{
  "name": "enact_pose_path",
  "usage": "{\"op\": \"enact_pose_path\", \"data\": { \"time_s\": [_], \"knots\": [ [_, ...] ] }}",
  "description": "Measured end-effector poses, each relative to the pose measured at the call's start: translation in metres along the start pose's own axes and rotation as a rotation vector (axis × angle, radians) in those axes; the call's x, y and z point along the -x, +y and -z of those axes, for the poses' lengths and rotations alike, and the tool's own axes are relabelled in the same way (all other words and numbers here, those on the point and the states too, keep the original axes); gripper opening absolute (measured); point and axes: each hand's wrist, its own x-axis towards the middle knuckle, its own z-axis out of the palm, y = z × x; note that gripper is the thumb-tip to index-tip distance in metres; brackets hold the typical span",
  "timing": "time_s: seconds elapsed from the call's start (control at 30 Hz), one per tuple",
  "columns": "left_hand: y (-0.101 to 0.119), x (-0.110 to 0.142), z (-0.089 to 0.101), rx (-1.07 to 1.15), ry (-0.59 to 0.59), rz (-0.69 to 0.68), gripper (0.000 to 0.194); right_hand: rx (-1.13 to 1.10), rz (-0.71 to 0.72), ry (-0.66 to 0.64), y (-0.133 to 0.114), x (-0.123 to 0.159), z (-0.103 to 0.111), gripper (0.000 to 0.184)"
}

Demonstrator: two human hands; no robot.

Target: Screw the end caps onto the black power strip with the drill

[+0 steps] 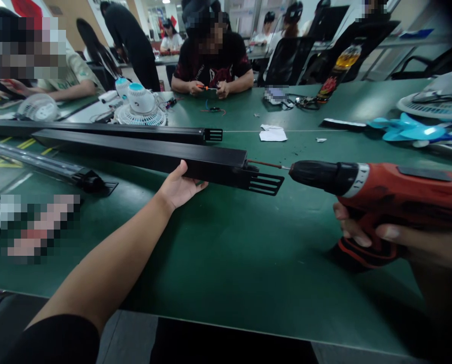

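My left hand grips a long black rectangular bar near its right end, thumb on the near side and fingers underneath. A flat slotted tab sticks out of that end. My right hand is wrapped round the handle of a red and black cordless drill, which points left. From its chuck a thin brownish shaft reaches to the bar's end; whether it sits in a screw there is hidden. Behind lies a second black bar with a similar slotted end.
A shorter dark bar lies at the left on the green table. White fan parts, scraps of white paper and blue fan blades are farther back. Across the table a person holds an orange-handled tool.
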Motion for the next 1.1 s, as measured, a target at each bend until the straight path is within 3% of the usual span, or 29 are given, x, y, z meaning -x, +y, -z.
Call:
{"op": "enact_pose_path", "data": {
  "time_s": [0.27,0.47,0.77,0.9,1.1],
  "knots": [
    [0.001,0.001,-0.001,0.001,-0.023,0.003,0.059,-0.043,0.004,-0.083,0.0,-0.001,0.003,0.034],
    [0.001,0.004,-0.005,-0.007,0.0,-0.009,0.061,-0.019,0.098,0.011,0.0,-0.003,-0.001,0.037],
    [-0.001,0.002,-0.007,-0.019,0.017,-0.029,0.057,-0.079,-0.002,-0.147,-0.002,0.0,0.005,0.04],
    [0.001,0.003,-0.007,-0.005,-0.013,-0.009,0.053,-0.099,0.05,-0.117,0.001,0.0,0.004,0.048],
    [0.001,0.003,-0.009,-0.016,0.012,-0.017,0.054,-0.066,0.118,-0.075,-0.002,-0.006,-0.006,0.039]
  ]
}}
